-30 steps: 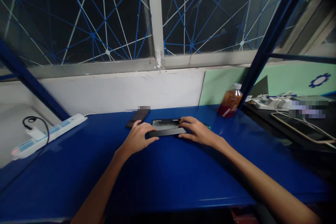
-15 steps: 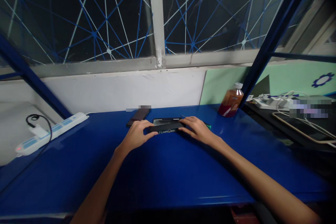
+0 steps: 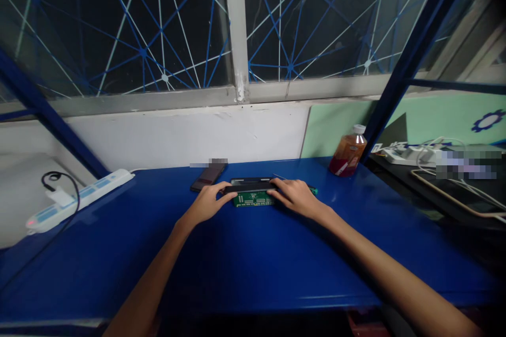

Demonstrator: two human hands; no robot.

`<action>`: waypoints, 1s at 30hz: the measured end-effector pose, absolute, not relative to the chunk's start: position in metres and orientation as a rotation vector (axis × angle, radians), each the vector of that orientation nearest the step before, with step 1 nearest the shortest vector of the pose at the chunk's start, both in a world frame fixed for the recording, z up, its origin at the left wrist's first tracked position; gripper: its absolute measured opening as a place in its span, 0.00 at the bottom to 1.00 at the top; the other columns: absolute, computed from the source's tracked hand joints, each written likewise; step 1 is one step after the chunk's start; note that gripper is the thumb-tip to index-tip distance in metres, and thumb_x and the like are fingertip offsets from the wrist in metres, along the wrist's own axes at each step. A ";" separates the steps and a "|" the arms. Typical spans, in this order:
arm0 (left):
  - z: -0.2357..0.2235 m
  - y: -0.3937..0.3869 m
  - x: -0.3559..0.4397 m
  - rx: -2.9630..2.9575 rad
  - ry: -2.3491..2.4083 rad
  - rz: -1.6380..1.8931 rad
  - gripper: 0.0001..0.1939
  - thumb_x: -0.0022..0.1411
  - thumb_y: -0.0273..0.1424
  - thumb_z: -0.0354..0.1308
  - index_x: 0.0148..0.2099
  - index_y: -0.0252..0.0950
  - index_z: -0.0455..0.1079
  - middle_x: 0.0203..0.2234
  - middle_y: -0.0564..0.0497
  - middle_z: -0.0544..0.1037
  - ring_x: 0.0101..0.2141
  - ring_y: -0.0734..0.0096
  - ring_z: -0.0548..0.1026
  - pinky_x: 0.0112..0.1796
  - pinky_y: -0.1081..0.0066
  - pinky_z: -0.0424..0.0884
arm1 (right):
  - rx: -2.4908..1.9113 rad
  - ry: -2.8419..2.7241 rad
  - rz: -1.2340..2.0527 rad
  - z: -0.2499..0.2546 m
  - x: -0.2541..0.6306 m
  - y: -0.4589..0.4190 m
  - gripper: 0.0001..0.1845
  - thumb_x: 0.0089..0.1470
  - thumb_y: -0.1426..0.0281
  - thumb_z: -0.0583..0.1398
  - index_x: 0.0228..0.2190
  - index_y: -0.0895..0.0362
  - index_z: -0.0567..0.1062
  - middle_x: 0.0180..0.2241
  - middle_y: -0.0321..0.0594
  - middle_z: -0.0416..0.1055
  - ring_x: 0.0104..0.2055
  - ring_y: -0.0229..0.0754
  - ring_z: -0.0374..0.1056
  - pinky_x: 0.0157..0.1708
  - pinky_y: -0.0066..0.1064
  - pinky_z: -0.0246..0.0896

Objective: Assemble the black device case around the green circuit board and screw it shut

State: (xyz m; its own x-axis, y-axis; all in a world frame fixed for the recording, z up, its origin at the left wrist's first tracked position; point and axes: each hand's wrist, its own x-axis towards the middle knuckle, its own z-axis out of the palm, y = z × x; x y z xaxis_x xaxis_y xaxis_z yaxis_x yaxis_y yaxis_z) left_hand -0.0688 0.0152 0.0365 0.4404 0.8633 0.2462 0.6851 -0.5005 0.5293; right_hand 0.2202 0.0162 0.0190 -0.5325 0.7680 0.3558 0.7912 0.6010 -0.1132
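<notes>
At the middle of the blue table I hold a black panel (image 3: 253,188) by its two ends. A green circuit board (image 3: 255,198) with pale markings shows below its dark edge, facing me. My left hand (image 3: 207,203) pinches the left end between thumb and fingers. My right hand (image 3: 297,197) grips the right end the same way and covers part of it. Just behind lies a shallow black case (image 3: 256,180), partly hidden by the panel. A green handle (image 3: 314,190) with a thin shaft, apparently a screwdriver, lies behind my right hand.
A dark phone (image 3: 209,175) lies behind my left hand. A drink bottle (image 3: 348,151) stands at the back right. On the left is a white power strip (image 3: 81,201) with a black cable. Cables and devices crowd a dark surface (image 3: 438,195) to the right.
Between my hands the black panel has tilted over, so its green circuit board side has come into view. Both hands keep hold of its ends; the case behind stays where it was.
</notes>
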 end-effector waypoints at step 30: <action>0.019 0.016 -0.067 2.599 1.272 0.451 0.17 0.65 0.41 0.52 0.35 0.40 0.79 0.29 0.50 0.76 0.30 0.70 0.73 0.29 0.72 0.62 | -0.864 -2.536 0.140 0.014 0.228 0.015 0.14 0.60 0.66 0.57 0.35 0.60 0.80 0.50 0.53 0.67 0.57 0.53 0.61 0.56 0.46 0.58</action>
